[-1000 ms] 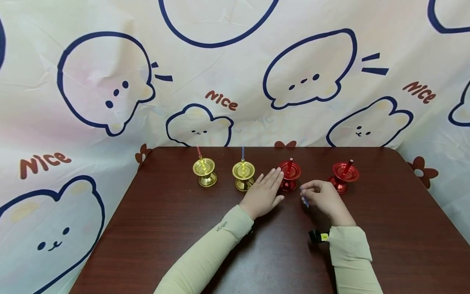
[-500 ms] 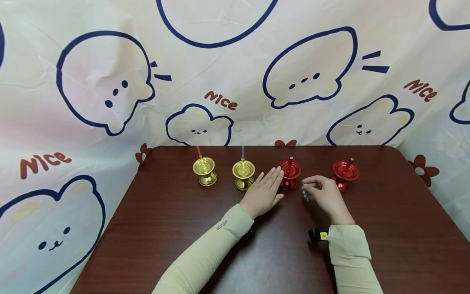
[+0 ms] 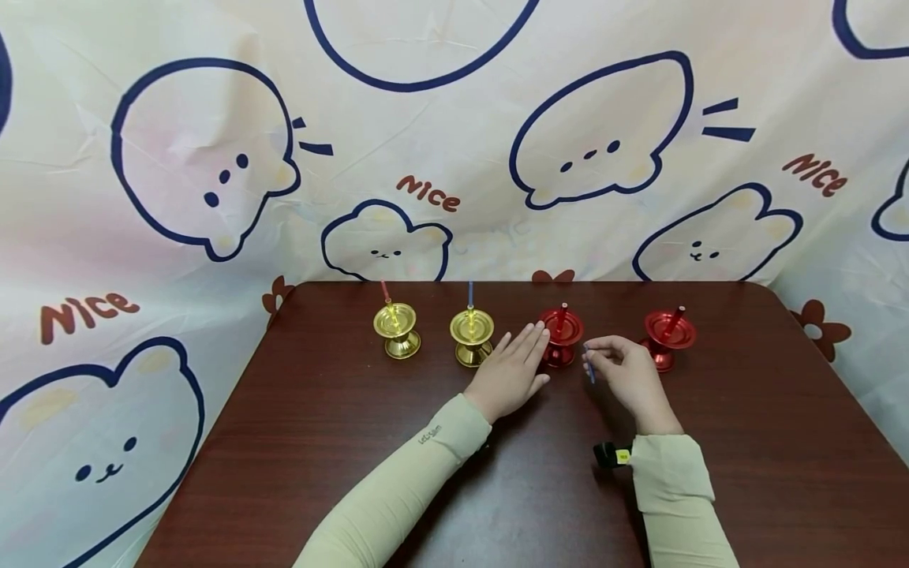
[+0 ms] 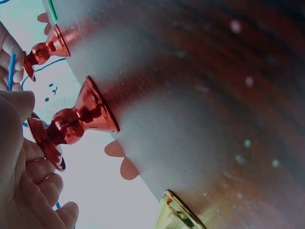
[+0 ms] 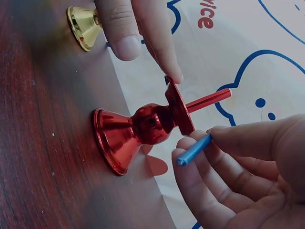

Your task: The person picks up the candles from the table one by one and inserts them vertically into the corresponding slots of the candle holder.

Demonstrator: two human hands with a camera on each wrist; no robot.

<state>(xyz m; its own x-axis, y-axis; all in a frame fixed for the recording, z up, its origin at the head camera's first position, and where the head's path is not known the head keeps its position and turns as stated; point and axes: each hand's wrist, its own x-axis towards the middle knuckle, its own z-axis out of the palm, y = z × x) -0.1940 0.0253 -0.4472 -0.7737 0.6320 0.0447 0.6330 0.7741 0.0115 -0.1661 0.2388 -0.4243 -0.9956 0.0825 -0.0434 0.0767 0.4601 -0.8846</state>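
Observation:
My right hand [image 3: 628,383] pinches a thin blue candle [image 5: 195,149] between thumb and fingers, just right of a red metal candle holder [image 5: 152,125]. In the right wrist view, the candle points down, near the holder's dish; a red tube rises from that dish. My left hand [image 3: 506,375] lies with fingers straight, their tips touching the dish's left edge. A second red candle holder [image 3: 670,331] stands farther right, behind my right hand. Left of my left hand is a gold candle holder [image 3: 472,327] with an upright blue candle [image 3: 470,294] in it.
Another gold holder [image 3: 394,322] bearing a red candle [image 3: 386,292] ends the row at left. A printed cloth [image 3: 483,118] hangs behind the dark wooden table [image 3: 319,442]. In the left wrist view, a thin green stick [image 4: 52,10] shows by the far red holder.
My right hand has moved slightly away from me with the blue candle, which shifts up alongside the red holder. My left hand stays in place.

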